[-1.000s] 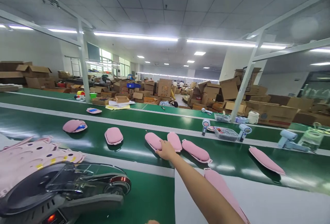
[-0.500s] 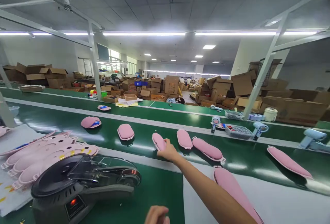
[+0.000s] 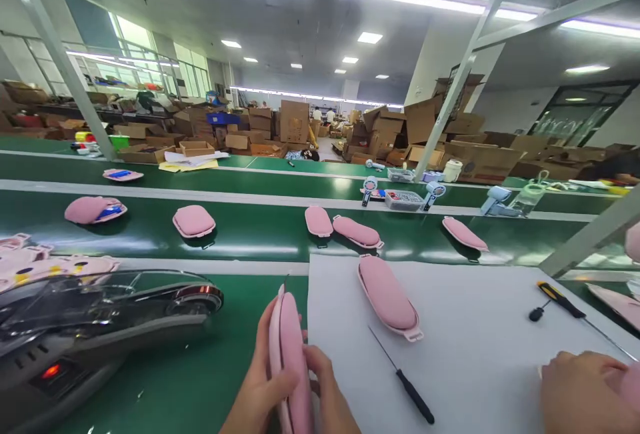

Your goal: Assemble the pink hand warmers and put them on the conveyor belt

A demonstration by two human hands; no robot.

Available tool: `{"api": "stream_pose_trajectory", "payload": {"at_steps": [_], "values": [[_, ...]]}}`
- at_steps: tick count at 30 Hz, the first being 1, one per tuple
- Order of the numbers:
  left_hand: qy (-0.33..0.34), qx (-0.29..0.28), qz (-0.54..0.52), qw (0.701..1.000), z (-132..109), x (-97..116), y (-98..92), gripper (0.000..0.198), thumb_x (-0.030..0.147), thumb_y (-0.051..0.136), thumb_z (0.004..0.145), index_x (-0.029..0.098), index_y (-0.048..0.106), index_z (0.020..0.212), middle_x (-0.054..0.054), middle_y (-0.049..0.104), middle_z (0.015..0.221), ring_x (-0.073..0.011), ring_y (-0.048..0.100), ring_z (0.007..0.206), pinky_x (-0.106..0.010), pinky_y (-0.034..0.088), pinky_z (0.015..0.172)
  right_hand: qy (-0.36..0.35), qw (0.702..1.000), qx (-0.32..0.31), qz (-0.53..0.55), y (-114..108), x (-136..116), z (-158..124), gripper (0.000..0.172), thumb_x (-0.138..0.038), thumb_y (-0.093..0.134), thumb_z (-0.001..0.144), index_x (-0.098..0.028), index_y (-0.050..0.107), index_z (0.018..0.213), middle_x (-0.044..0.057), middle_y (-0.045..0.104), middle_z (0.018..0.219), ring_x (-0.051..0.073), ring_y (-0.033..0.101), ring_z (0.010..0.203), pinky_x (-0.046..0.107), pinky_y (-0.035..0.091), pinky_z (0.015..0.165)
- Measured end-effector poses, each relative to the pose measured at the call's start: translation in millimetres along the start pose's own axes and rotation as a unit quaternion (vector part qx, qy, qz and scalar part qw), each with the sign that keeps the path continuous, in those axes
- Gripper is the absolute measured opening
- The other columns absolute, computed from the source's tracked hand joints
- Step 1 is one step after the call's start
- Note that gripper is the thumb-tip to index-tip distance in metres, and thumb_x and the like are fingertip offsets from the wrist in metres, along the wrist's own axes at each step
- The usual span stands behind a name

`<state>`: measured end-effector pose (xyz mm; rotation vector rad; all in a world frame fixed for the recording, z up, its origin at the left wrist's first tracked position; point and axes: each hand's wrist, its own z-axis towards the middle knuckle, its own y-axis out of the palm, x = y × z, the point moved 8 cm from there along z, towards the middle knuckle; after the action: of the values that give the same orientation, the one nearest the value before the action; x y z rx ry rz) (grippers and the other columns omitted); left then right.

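Both my hands hold one long pink padded shell (image 3: pixel 296 361) upright on edge, near the bottom centre. Two layers show along its side, with a thin dark wire tip at the top. My left hand (image 3: pixel 263 377) wraps its left side, thumb across the front. My right hand (image 3: pixel 323 381) grips the right side, its fingers partly hidden. To the right, another pink padded shell (image 3: pixel 390 295) lies on a white sheet (image 3: pixel 480 347), with a black-handled screwdriver (image 3: pixel 413 391) below it.
A dark machine with a clear cover (image 3: pixel 150 327) stands at left. Several pink shells (image 3: pixel 195 221) lie on the green conveyor (image 3: pixel 265 227), with small blue fans (image 3: pixel 370 189) beyond. At right, another person's hand (image 3: pixel 583 387) is near a yellow-black screwdriver (image 3: pixel 565 299).
My right hand has picked a pink shell off the conveyor and brought it back towards me, where my left hand has joined the hold. The view has turned right and down.
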<state>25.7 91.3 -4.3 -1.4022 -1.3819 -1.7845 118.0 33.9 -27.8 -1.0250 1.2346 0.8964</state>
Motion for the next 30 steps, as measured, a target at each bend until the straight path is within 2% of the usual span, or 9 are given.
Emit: {"api": "stream_pose_trajectory", "payload": {"at_steps": [3, 6, 8, 11, 13, 16, 20, 26, 30], "values": [[-0.074, -0.045, -0.075, 0.993, -2, -2, 10.8, 0.084, 0.048, 0.072, 0.068, 0.031, 0.035, 0.141, -0.008, 0.067, 0.120, -0.0317, 0.064, 0.106, -0.044, 0.054, 0.086, -0.017, 0.999, 0.031, -0.002, -25, -12, -11, 0.049, -0.057, 0.054, 0.079, -0.022, 0.058, 0.113, 0.008, 0.070, 0.097, 0.024, 0.067, 0.084, 0.033, 0.053, 0.073], [-0.163, -0.085, -0.159, 0.970, -8, -12, 15.5, 0.054, 0.044, 0.067, 0.075, 0.017, 0.062, 0.122, -0.011, 0.074, 0.102, -0.0323, 0.068, 0.099, -0.045, 0.052, 0.089, 0.014, 0.987, 0.073, -0.140, -58, -11, -13, 0.045, -0.055, 0.038, 0.090, -0.019, 0.063, 0.089, 0.007, 0.067, 0.076, 0.022, 0.063, 0.072, 0.030, 0.050, 0.066], [-0.197, -0.095, -0.202, 0.955, -11, -17, 14.4, 0.038, 0.038, 0.066, 0.078, 0.012, 0.071, 0.105, -0.012, 0.076, 0.093, -0.0322, 0.069, 0.096, -0.045, 0.050, 0.092, 0.006, 0.970, 0.104, -0.219, -75, -8, -13, 0.041, -0.051, 0.040, 0.090, -0.018, 0.062, 0.099, 0.010, 0.068, 0.090, 0.024, 0.063, 0.082, 0.033, 0.050, 0.073], [-0.222, -0.093, -0.258, 0.936, -13, -23, 10.9, 0.028, 0.030, 0.063, 0.081, 0.008, 0.074, 0.096, -0.013, 0.077, 0.085, -0.0312, 0.071, 0.090, -0.044, 0.051, 0.091, -0.053, 0.954, 0.111, -0.272, -84, -8, -14, 0.042, -0.037, 0.043, 0.091, -0.022, 0.047, 0.130, 0.011, 0.060, 0.118, 0.025, 0.058, 0.107, 0.039, 0.049, 0.089], [-0.231, -0.093, -0.279, 0.927, -12, -26, 9.7, 0.028, 0.028, 0.061, 0.082, 0.008, 0.074, 0.096, -0.013, 0.077, 0.084, -0.0309, 0.072, 0.088, -0.045, 0.052, 0.089, -0.100, 0.946, 0.086, -0.295, -80, -11, -15, 0.042, -0.028, 0.042, 0.091, -0.028, 0.045, 0.133, 0.009, 0.054, 0.121, 0.024, 0.054, 0.111, 0.041, 0.047, 0.093], [-0.221, -0.103, -0.290, 0.925, -10, -26, 10.1, 0.030, 0.027, 0.059, 0.083, 0.007, 0.073, 0.101, -0.014, 0.077, 0.087, -0.0318, 0.071, 0.091, -0.046, 0.052, 0.089, -0.148, 0.928, 0.075, -0.334, -76, -19, -18, 0.040, -0.022, 0.048, 0.088, -0.035, 0.054, 0.125, 0.009, 0.047, 0.125, 0.027, 0.050, 0.112, 0.045, 0.047, 0.090], [-0.213, -0.124, -0.293, 0.924, -9, -25, 12.7, 0.035, 0.030, 0.060, 0.082, 0.006, 0.071, 0.105, -0.017, 0.076, 0.094, -0.0333, 0.069, 0.094, -0.047, 0.051, 0.088, -0.180, 0.923, 0.047, -0.337, -73, -22, -14, 0.027, -0.023, 0.049, 0.090, -0.033, 0.064, 0.110, 0.007, 0.056, 0.108, 0.024, 0.054, 0.095, 0.044, 0.046, 0.084], [-0.215, -0.156, -0.291, 0.919, -11, -28, 13.4, 0.044, 0.037, 0.062, 0.081, 0.009, 0.068, 0.114, -0.018, 0.073, 0.105, -0.0342, 0.069, 0.095, -0.048, 0.049, 0.089, -0.130, 0.945, 0.029, -0.298, -89, -17, 1, 0.013, -0.029, 0.054, 0.088, -0.023, 0.066, 0.088, 0.007, 0.062, 0.089, 0.024, 0.056, 0.085, 0.037, 0.046, 0.072], [-0.229, -0.192, -0.298, 0.907, -15, -35, 13.8, 0.053, 0.046, 0.057, 0.082, 0.011, 0.063, 0.121, -0.017, 0.072, 0.107, -0.0349, 0.068, 0.095, -0.049, 0.048, 0.089, -0.087, 0.964, 0.007, -0.251, -89, -30, 6, 0.014, -0.029, 0.054, 0.087, -0.022, 0.062, 0.078, 0.002, 0.061, 0.074, 0.017, 0.054, 0.068, 0.028, 0.043, 0.062]]}}
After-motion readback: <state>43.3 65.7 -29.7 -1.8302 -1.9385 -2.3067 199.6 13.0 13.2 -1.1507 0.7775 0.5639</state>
